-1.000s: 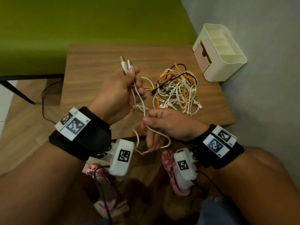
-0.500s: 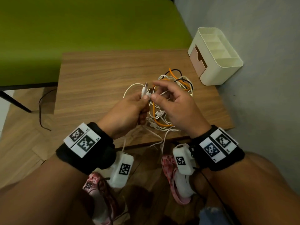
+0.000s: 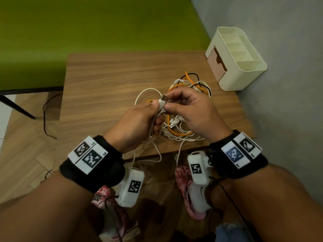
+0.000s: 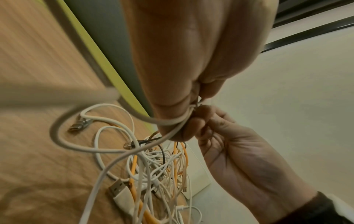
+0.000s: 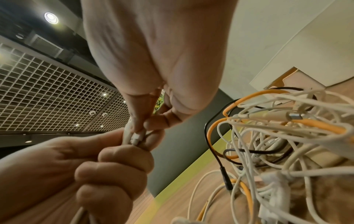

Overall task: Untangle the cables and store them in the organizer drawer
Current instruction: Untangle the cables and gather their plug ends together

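Two hands meet above a wooden table (image 3: 104, 81), both working the same white cable (image 3: 161, 105). The left hand (image 3: 138, 124) is curled into a fist around the cable's cord, which hangs from the bottom of the fist over the table's near edge. The right hand (image 3: 192, 109) pinches the cable's plug ends between thumb and forefinger — there appear to be two plugs side by side, though the wrist views are too blurred to be sure. A loop of the same cable arcs away on the table beyond the left hand.

Just beneath and beyond the right hand lies one tangled pile of cables (image 3: 188, 123): many white strands, at least one orange and one black, the exact count lost in the knot. One cream organizer (image 3: 244, 79) sits at the table's far right corner against the wall, its pink drawer (image 3: 216, 62) facing the pile — well apart from both hands. A green surface (image 3: 87, 32) borders the table's far side.
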Motion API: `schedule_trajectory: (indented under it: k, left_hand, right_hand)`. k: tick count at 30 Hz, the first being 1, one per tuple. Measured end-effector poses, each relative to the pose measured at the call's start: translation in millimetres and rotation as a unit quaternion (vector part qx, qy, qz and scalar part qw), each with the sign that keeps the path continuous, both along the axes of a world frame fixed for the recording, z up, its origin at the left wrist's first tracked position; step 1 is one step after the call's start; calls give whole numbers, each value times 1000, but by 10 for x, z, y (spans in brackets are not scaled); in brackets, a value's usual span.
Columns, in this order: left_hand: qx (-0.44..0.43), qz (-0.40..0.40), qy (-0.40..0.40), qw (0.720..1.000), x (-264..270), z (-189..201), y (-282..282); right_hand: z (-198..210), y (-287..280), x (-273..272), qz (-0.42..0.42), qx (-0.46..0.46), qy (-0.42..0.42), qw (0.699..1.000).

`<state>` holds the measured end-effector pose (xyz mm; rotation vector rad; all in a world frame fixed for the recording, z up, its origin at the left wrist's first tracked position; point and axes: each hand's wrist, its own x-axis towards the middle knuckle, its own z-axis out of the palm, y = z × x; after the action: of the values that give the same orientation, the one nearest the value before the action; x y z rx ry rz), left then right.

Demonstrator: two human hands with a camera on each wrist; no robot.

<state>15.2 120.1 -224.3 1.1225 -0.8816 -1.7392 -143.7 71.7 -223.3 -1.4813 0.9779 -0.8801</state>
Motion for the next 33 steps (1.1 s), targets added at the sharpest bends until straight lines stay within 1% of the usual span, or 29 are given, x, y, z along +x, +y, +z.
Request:
schedule_trajectory:
  k: [4,7,9,11,14,15,18,21,25,27,29,30,31,32,33]
  left_hand:
    - [-22,-7,-29,999,28,-35,-26]
    - [-48,5,-49,998,18,-42,-43]
    - [-52,26,-64,996,1,-58,-36]
    - [-56,44,-90,993,-15,-94,-29]
    - [-89,32,-161,982,-28,-150,-31]
    - [-94,22,-171,981,-34,-156,-38]
    - [-94,-4,-160,983,-29,-145,-54]
    - [-128,-39,-174,976,5,-148,-54]
    - [-130,-87,-172,973,49,-150,-58]
    - [-131,-83,-176,972,67,-129,-72]
    - [-124,-41,-192,973,97,-130,-94]
    - [-114,-15,-190,975,118,-147,-109]
    - [-103,9,-178,979,140,-159,-124]
    - [-94,28,-167,981,165,-174,-136]
    - [-91,39,-161,982,185,-182,-142]
  right_hand:
    - [17,-3,-19,1,13,-53,999]
    - [34,-9,-31,9,7,-63,998]
    - [26,-24,-37,12,7,-59,998]
    - [19,-31,-40,20,4,-36,999]
    - [11,-9,-42,40,7,-22,999]
    - [6,-8,-44,42,6,-21,999]
    - [3,-26,-60,29,0,-9,1000]
    - [12,-30,-77,35,-6,-9,999]
    - [-4,-33,-98,31,-10,-8,999]
    - [-16,-31,-88,23,-11,7,1000]
    - [-8,-21,-83,7,-1,16,1000]
    - [4,-18,-97,4,3,35,999]
    - [16,-21,-123,14,6,73,997]
    - [22,-21,-154,44,13,137,989]
    - [15,-12,-179,92,24,216,972]
